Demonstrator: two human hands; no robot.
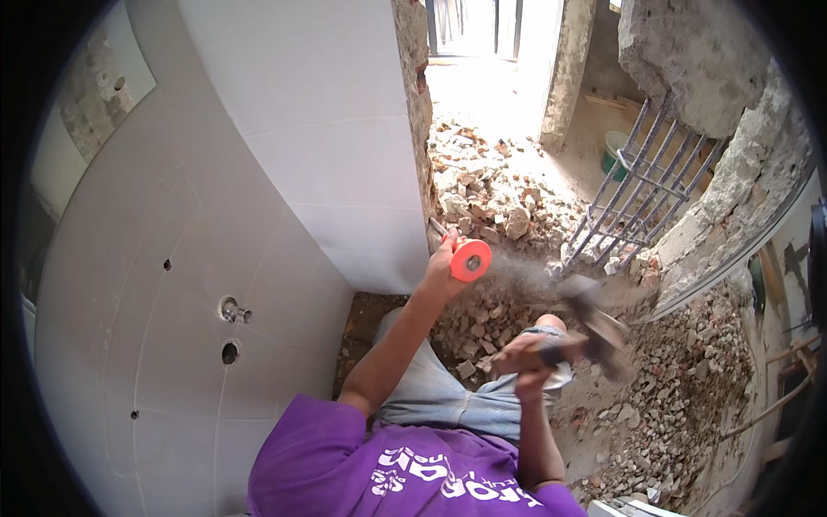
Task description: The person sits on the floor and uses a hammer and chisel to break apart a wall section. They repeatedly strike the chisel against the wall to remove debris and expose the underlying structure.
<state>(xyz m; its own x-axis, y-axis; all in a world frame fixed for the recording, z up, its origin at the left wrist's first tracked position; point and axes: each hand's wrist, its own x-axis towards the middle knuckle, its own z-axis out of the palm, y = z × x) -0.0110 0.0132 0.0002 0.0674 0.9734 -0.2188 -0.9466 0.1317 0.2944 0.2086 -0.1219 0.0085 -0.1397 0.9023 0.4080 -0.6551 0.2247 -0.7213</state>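
My left hand [440, 274] is closed around a chisel [469, 261] with a round orange hand guard. Its metal shank points toward the broken edge of the white-tiled wall [370, 172], where a little dust hangs in the air. In my right hand [522, 360] is a hammer [596, 332], its handle gripped and its head smeared by motion. The hammer is apart from the chisel, to the right of it and lower in the picture, over my knee.
Broken rubble [487, 185] covers the floor ahead, with more rubble [680, 379] at the right. A bent grid of rebar [646, 185] sticks out of a broken concrete slab [698, 43]. Behind it stands a green bucket [613, 155]. Pipe fittings [234, 311] protrude from the left tiled wall.
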